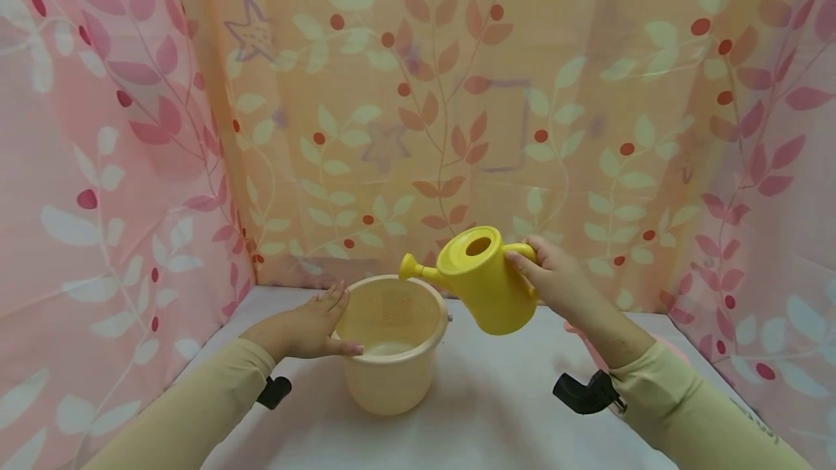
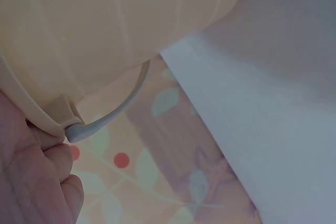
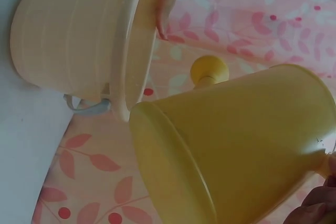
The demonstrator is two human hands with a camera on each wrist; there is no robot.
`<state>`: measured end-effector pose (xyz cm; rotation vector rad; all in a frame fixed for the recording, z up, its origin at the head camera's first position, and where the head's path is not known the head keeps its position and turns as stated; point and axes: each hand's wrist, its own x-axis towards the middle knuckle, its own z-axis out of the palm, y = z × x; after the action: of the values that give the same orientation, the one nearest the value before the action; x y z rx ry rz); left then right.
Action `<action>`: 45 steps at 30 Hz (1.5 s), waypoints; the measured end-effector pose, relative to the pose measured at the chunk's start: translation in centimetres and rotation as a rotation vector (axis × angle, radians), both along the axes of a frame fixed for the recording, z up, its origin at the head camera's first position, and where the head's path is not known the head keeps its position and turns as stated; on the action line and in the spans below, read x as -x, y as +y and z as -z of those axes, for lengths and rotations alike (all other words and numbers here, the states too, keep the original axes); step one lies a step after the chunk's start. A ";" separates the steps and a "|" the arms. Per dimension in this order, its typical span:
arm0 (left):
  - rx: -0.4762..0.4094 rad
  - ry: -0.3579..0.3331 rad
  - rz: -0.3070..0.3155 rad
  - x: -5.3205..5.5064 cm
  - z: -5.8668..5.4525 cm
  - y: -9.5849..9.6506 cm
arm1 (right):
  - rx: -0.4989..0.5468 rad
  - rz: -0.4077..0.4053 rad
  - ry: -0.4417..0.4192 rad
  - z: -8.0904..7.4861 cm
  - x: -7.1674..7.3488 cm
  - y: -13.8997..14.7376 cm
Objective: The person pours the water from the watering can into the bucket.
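A cream bucket (image 1: 390, 386) stands upright on the white surface. My left hand (image 1: 313, 325) rests on its left rim, fingers fairly straight along the far side and thumb over the near edge. In the left wrist view, those fingers (image 2: 58, 156) lie at the rim beside the bucket's grey handle (image 2: 113, 114). Held up by its handle in my right hand (image 1: 555, 274), a yellow watering can (image 1: 493, 296) tilts left, with its spout head (image 1: 409, 267) just above the bucket's right part. No water shows at the spout. In the right wrist view, the can's base (image 3: 168, 166) faces the camera.
Behind my right forearm a pink object (image 1: 581, 339) is mostly hidden. Leaf-patterned cloth (image 1: 392, 129) hangs at the back and both sides. Black devices (image 1: 588, 392) sit at both wrists. White surface (image 1: 496, 412) extends right of the bucket.
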<state>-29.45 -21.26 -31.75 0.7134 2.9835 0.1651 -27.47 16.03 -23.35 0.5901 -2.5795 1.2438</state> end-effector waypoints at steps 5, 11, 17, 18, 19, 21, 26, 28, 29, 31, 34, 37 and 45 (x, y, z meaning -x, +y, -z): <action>-0.009 -0.004 0.008 -0.1 -0.2 0.1 | -0.023 -0.026 0.015 -0.3 0.1 -0.2; -0.007 -0.003 0.021 -0.2 -0.2 0.1 | -0.037 -0.047 0.024 -0.4 0.2 -0.4; -0.001 0.001 0.010 -0.1 -0.1 0.1 | -0.052 -0.054 0.023 -0.6 0.4 -0.5; 0.005 0.002 0.005 -0.1 -0.1 0.1 | -0.050 -0.055 0.021 -0.6 0.4 -0.5; 0.007 0.000 0.001 -0.1 -0.1 0.1 | -0.050 -0.056 0.019 -0.7 0.4 -0.5; 0.006 -0.001 0.003 -0.1 0.0 0.1 | -0.053 -0.055 0.019 -0.7 0.4 -0.5; -0.010 0.003 0.013 -0.2 -0.2 0.2 | -0.062 -0.057 0.019 -0.9 0.4 -0.6; -0.015 -0.001 0.007 -0.3 -0.4 0.2 | -0.062 -0.061 0.015 -0.9 0.4 -0.6; -0.019 -0.003 0.006 -0.3 -0.4 0.3 | -0.060 -0.065 0.009 -0.9 0.4 -0.6; -0.015 -0.006 -0.001 -0.3 -0.4 0.3 | -0.057 -0.069 -0.001 -0.9 0.3 -0.6; -0.015 -0.011 -0.009 -0.2 -0.3 0.2 | -0.052 -0.070 -0.009 -0.9 0.2 -0.7; -0.006 -0.007 -0.013 0.0 -0.1 0.1 | -0.056 -0.066 0.000 -0.9 0.2 -0.8; 0.004 -0.013 -0.027 0.3 0.1 0.1 | -0.065 -0.066 0.007 -0.8 0.2 -1.0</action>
<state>-29.72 -21.14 -31.90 0.6693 2.9811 0.1649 -27.70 15.08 -22.52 0.6963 -2.6233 1.1789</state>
